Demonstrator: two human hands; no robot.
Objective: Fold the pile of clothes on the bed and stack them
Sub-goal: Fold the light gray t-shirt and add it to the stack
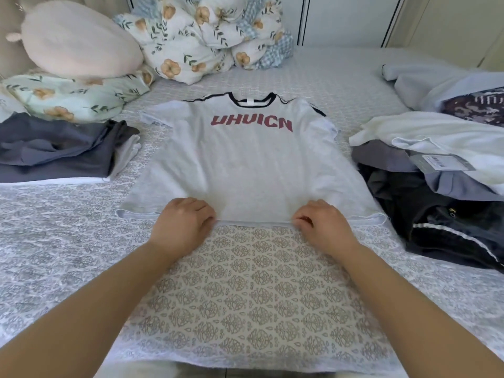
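Clothes wait around me on the bed (245, 296): a grey T-shirt (245, 165) lies flat at centre, front up. My left hand (182, 222) and right hand (321, 225) pinch its near hem with curled fingers. Folded stack (54, 148) left, unfolded pile (436, 181) right.

Patterned bed (245, 296), grey T-shirt (245, 165) spread flat, folded stack (54, 154) left, unfolded pile (436, 181) right, pillows (76, 39) behind.

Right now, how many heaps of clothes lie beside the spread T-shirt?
2: a folded grey stack left of the T-shirt, and an unfolded pile right; it may hide more.
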